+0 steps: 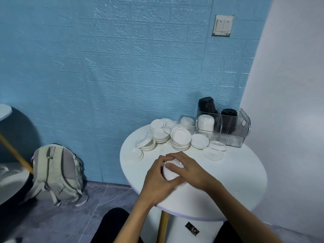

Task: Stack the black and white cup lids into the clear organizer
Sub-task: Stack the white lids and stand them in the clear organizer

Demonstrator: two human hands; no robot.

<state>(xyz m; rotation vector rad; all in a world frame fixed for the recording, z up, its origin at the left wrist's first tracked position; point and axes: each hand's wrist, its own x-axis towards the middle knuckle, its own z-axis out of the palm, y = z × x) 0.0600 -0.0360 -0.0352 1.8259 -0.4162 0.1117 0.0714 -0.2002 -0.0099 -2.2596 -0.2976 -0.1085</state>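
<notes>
Stack of white lids [171, 172] held between your two hands above the near part of the round white surface [228, 181]. Your left hand [158, 179] curls round its near side; your right hand [188, 168] grasps it from the far side and top, fingers bent over the rim. How many lids this stack holds cannot be told.

Clear organizer [226, 128] at the far right edge of the surface, against the blue wall. You can see three stacks already standing in it: one white stack [205, 124] in the left front compartment, and two black stacks, a tall one [206, 104] at the back left and a shorter one [228, 114] to its right. No black lids lie loose, so that colour appears finished.

Loose white lids [180, 135] lie on the far half of the surface, to the left of and in front of the organizer. You have roughly four low piles there and about four single lids lying flat, two of them [214, 149] just before the organizer; an exact count is hidden by overlap. A further small clear holder [187, 122] with white lids stands just left of the organizer.

Judged progress: past the midpoint, with the held stack and the scattered white lids yet to be loaded.

Surroundings: one backpack [56, 172] on the floor at left, one wall switch [223, 25] above
</notes>
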